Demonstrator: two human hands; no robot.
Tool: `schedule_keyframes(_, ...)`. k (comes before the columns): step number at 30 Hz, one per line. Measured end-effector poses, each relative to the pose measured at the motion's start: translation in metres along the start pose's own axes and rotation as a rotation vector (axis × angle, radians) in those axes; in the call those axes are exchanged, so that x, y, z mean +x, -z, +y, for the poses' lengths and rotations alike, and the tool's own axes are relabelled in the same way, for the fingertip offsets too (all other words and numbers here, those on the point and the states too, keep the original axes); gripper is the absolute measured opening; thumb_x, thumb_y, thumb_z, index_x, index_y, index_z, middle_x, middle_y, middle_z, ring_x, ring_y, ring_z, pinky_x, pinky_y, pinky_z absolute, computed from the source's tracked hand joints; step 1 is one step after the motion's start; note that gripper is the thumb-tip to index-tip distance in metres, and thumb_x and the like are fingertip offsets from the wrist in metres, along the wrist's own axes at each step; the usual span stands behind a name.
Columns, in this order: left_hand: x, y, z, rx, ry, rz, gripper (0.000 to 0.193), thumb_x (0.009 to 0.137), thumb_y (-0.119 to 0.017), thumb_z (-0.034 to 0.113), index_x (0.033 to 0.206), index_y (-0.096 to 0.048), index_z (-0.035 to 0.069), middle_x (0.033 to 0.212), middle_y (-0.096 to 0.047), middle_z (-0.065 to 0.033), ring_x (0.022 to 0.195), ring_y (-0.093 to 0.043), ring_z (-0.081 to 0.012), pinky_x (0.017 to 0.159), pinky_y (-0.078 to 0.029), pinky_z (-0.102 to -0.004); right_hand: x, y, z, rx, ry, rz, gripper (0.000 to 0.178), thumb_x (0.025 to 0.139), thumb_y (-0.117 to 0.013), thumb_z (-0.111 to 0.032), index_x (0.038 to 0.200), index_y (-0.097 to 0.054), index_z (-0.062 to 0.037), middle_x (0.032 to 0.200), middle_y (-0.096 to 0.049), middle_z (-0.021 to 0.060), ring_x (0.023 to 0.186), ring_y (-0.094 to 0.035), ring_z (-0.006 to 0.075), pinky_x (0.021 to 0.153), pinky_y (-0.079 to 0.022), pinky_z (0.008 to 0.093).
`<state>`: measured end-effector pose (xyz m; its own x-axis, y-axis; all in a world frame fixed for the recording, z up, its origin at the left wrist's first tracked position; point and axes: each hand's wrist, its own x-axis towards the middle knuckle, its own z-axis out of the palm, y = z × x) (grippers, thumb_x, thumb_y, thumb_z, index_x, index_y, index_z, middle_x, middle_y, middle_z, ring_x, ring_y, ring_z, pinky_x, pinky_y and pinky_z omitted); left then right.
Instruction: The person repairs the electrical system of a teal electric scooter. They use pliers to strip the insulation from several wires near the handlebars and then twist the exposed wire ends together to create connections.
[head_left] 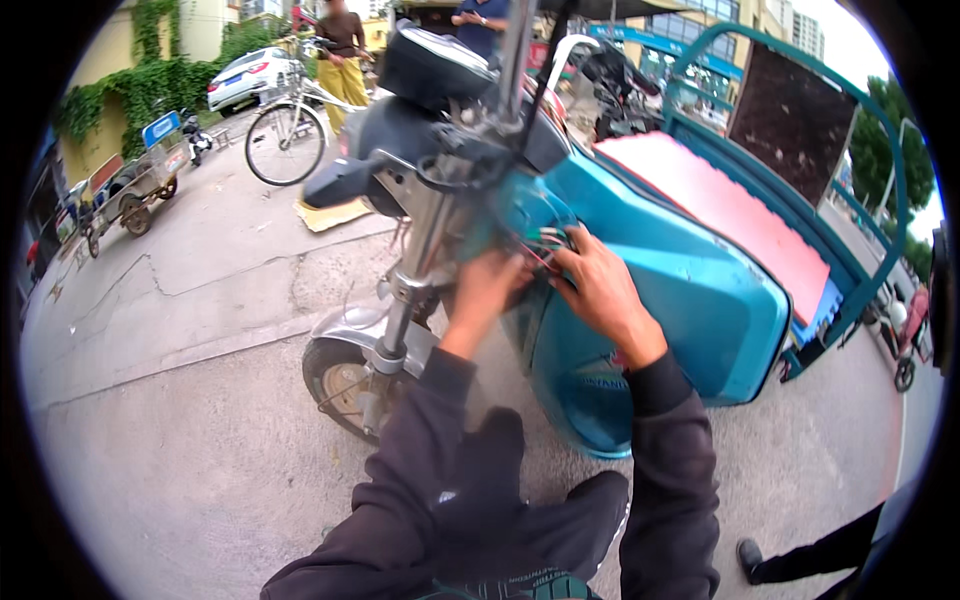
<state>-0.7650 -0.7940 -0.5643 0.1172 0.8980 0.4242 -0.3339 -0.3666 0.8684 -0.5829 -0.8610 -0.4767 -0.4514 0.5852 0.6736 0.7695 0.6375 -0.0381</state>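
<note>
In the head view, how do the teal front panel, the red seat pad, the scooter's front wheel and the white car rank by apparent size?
1. teal front panel
2. red seat pad
3. front wheel, partly hidden
4. white car, far off, so it only looks smallest

Both hands work at the wiring.

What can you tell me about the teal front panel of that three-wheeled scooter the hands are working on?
The glossy teal plastic front panel curves down behind the silver fork and front wheel. Coloured wires poke out near its top. The left hand and right hand both rest against it at those wires.
</note>
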Motion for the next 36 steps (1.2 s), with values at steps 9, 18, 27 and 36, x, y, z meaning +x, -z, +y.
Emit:
schedule_keyframes(9,-0.017,-0.021,0.024,-0.017,0.01,-0.033,0.022,0.103,-0.054,0.022,0.116,-0.061,0.005,0.107,-0.07,-0.0019,0.092,-0.06,-0.0078,0.082,-0.049,-0.0237,0.004,-0.015,-0.004,-0.086,-0.072,0.39,0.009,0.082,-0.068,0.0,0.087,-0.061,-0.0026,0.115,-0.066,0.0115,0.089,-0.068,0.0339,0.066,-0.055,0.0398)
schedule_keyframes(18,-0.018,-0.022,0.002,-0.147,-0.007,0.056,0.026,0.101,-0.058,0.025,0.117,-0.061,0.004,0.107,-0.067,-0.0017,0.098,-0.062,-0.0102,0.079,-0.053,-0.0262,0.002,-0.022,-0.021,-0.159,-0.01,0.183,0.028,0.077,-0.068,-0.005,0.104,-0.073,-0.009,0.131,-0.06,0.0148,0.103,-0.063,0.0331,0.084,-0.054,0.0411)
schedule_keyframes(27,-0.022,-0.042,0.003,-0.218,-0.044,0.054,0.022,0.1,-0.06,0.021,0.107,-0.062,0.001,0.098,-0.067,-0.0029,0.088,-0.064,-0.0094,0.069,-0.054,-0.025,-0.005,-0.026,-0.008,-0.04,-0.108,0.126,0.017,0.084,-0.072,-0.007,0.101,-0.074,-0.0041,0.135,-0.058,0.0191,0.117,-0.06,0.0364,0.094,-0.05,0.04)
schedule_keyframes(36,-0.019,-0.036,0.002,-0.088,-0.243,0.169,0.022,0.097,-0.063,0.019,0.094,-0.062,-0.003,0.069,-0.058,-0.0071,0.063,-0.055,-0.0116,0.057,-0.047,-0.0308,-0.001,-0.03,0.003,-0.018,-0.145,0.07,0.019,0.085,-0.072,-0.002,0.103,-0.07,0.0023,0.13,-0.062,0.022,0.11,-0.065,0.036,0.089,-0.052,0.0379)
